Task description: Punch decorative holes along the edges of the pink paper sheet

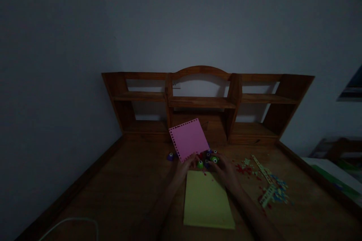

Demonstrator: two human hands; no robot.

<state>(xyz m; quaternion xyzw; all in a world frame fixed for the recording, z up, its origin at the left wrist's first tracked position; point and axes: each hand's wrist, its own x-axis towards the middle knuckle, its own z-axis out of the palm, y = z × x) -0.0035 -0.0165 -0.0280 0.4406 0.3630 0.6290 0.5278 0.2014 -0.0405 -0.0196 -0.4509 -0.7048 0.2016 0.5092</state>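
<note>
A pink square sheet (190, 139) with small holes along two edges stands tilted above the desk. My left hand (189, 163) is closed at its lower edge, partly covering it. My right hand (224, 167) curls round a green toy figure (214, 159) with a big eye, fingers and thumb on either side. Between the hands cluster several purple figures (208, 155) and another green figure (200, 164), close to the fingertips. One purple figure (170, 156) sits apart, left of the sheet. The dim light blurs the finger contacts.
A yellow pad (207, 201) lies between my forearms. Small red pieces (245, 169), blue pieces (279, 190) and pale strips (262, 169) are scattered at the right. A wooden shelf (202, 102) stands along the desk's back. A white cable (75, 218) lies at lower left.
</note>
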